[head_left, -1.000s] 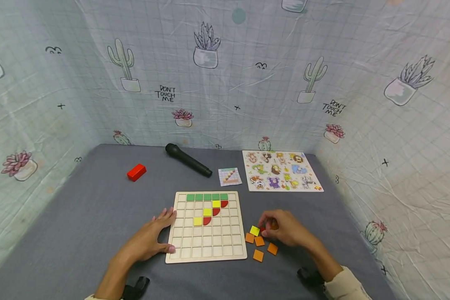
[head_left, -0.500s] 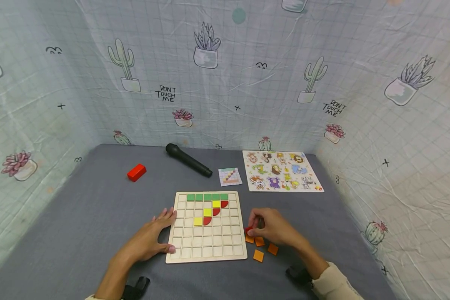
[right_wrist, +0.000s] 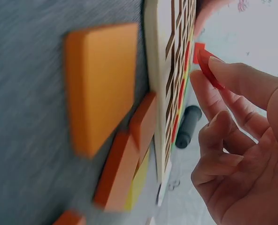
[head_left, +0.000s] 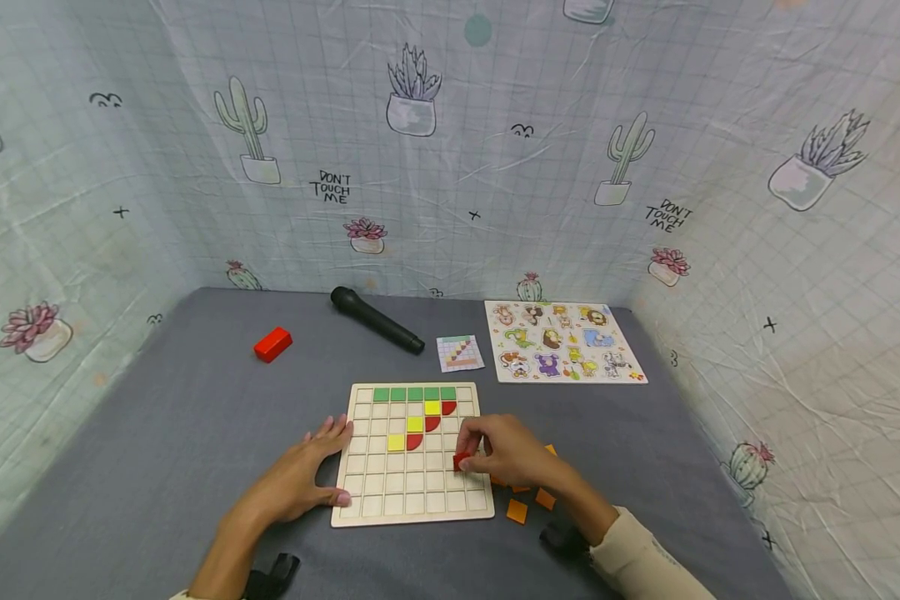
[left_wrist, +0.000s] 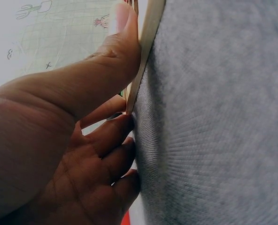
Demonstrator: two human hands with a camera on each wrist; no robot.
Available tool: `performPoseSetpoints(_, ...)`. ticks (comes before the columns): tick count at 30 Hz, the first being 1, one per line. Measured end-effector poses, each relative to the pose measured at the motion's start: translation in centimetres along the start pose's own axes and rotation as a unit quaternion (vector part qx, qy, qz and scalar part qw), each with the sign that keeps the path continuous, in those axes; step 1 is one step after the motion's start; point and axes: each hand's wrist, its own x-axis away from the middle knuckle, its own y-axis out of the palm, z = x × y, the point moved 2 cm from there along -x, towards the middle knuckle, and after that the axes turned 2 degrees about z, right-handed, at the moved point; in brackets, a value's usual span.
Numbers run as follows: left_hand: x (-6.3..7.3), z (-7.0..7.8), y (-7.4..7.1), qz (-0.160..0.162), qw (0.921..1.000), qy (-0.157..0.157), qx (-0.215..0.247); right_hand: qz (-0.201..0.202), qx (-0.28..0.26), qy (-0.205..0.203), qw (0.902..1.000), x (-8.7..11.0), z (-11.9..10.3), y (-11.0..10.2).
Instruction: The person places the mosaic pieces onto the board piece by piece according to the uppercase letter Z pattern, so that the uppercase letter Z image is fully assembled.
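A wooden grid board (head_left: 394,483) lies in the middle of the table. Set into it are a row of green tiles (head_left: 415,394), a diagonal of yellow tiles (head_left: 396,442) and red quarter-round pieces (head_left: 414,442). My left hand (head_left: 292,479) rests spread along the board's left edge, its thumb (left_wrist: 120,51) on the rim. Over the board's right side, my right hand (head_left: 510,454) pinches a red quarter-round piece (right_wrist: 207,68) between thumb and forefinger. Loose orange tiles (head_left: 517,511) lie right of the board, partly hidden under that hand. A loose yellow tile (right_wrist: 137,185) shows among them in the right wrist view.
Behind the board lie a small pattern card (head_left: 460,353), a black microphone (head_left: 378,320) and a red block (head_left: 273,344). An animal picture board (head_left: 566,342) sits at the back right. A printed curtain (head_left: 450,167) surrounds the table's back and sides.
My right hand has moved left from the loose tiles to above the board, carrying the red quarter-round piece. An orange tile behind the wrist has come into view. My left hand has stayed put.
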Motion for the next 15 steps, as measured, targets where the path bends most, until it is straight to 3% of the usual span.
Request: performPoseSetpoints(15, 0.0, 0.0, 0.0, 0.0, 1.0, -0.003, 0.003, -0.018, 0.003, -0.011, 0.9998, -3.1, -2.5, 2.4)
